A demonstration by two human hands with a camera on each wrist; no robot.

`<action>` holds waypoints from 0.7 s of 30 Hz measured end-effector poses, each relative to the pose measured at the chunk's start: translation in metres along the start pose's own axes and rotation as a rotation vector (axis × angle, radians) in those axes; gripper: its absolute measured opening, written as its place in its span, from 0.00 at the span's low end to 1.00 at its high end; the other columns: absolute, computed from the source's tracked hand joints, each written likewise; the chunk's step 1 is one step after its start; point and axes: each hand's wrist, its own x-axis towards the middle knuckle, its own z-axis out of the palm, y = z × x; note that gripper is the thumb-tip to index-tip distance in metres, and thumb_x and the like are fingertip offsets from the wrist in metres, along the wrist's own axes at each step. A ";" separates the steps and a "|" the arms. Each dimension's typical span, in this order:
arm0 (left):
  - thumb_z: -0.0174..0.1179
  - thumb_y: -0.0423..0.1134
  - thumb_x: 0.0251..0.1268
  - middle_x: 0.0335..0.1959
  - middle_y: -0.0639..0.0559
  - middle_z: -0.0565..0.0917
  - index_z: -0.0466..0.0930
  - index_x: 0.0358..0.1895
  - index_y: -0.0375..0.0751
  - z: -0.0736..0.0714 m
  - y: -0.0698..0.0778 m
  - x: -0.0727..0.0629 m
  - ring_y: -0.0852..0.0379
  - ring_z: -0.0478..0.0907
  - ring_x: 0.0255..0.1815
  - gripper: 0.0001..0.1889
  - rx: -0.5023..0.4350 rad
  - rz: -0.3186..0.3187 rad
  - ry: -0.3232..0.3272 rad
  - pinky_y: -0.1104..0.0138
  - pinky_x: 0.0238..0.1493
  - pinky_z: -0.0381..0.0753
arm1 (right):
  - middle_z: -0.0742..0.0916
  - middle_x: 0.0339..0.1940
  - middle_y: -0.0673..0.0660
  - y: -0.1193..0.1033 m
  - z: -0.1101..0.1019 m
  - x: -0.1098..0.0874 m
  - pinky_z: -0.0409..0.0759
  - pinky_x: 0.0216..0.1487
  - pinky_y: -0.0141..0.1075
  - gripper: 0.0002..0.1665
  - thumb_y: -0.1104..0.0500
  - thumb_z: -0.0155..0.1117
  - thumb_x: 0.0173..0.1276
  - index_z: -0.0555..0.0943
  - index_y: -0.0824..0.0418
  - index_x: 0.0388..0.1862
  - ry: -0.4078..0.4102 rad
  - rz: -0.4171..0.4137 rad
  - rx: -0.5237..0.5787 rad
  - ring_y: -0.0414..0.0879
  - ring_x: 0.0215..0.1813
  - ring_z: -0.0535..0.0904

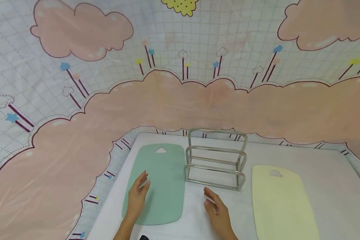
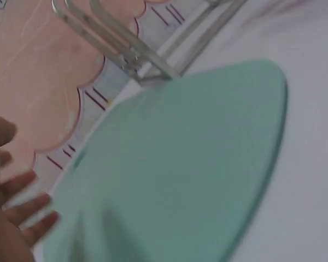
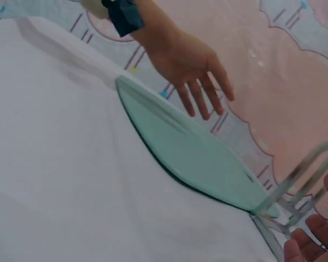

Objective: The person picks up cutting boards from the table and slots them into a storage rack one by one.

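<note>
Green board [image 1: 165, 186], flat; metal rack [image 1: 215, 149] beside

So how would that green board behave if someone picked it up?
The green board is probably fairly stiff, since it lies flat without curling. It looks thin, so it's likely light for its size. Its smooth surface may be slippery, though the cut-out should offer a grip.

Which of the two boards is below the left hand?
The green board, left of the metal rack: the left hand hovers over it. The yellow board, right of the rack, has no hand above.
</note>
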 end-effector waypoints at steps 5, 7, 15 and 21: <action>0.52 0.23 0.68 0.59 0.32 0.74 0.68 0.65 0.29 -0.017 -0.005 -0.005 0.44 0.71 0.60 0.22 0.017 0.077 0.127 0.81 0.55 0.67 | 0.74 0.64 0.66 0.005 0.015 -0.001 0.72 0.60 0.34 0.25 0.68 0.55 0.71 0.68 0.68 0.66 -0.106 0.079 0.037 0.59 0.63 0.70; 0.52 0.21 0.67 0.58 0.32 0.75 0.68 0.64 0.28 -0.023 -0.005 -0.006 0.45 0.70 0.60 0.22 0.027 0.068 0.162 0.80 0.56 0.67 | 0.73 0.65 0.66 0.006 0.020 0.000 0.70 0.61 0.34 0.26 0.67 0.55 0.72 0.67 0.68 0.67 -0.134 0.107 0.062 0.60 0.65 0.68; 0.53 0.30 0.71 0.62 0.37 0.74 0.67 0.67 0.31 -0.044 -0.038 0.006 0.47 0.68 0.64 0.22 0.151 -0.056 0.208 0.76 0.61 0.65 | 0.66 0.70 0.69 0.007 0.038 0.010 0.64 0.65 0.42 0.30 0.63 0.52 0.74 0.59 0.72 0.71 -0.258 0.204 0.120 0.62 0.71 0.60; 0.51 0.33 0.73 0.62 0.33 0.72 0.63 0.68 0.28 -0.047 -0.040 0.019 0.38 0.69 0.63 0.23 0.148 -0.135 0.152 0.81 0.55 0.66 | 0.64 0.72 0.69 0.011 0.046 0.018 0.63 0.66 0.44 0.31 0.61 0.50 0.76 0.57 0.71 0.72 -0.290 0.259 0.142 0.61 0.71 0.59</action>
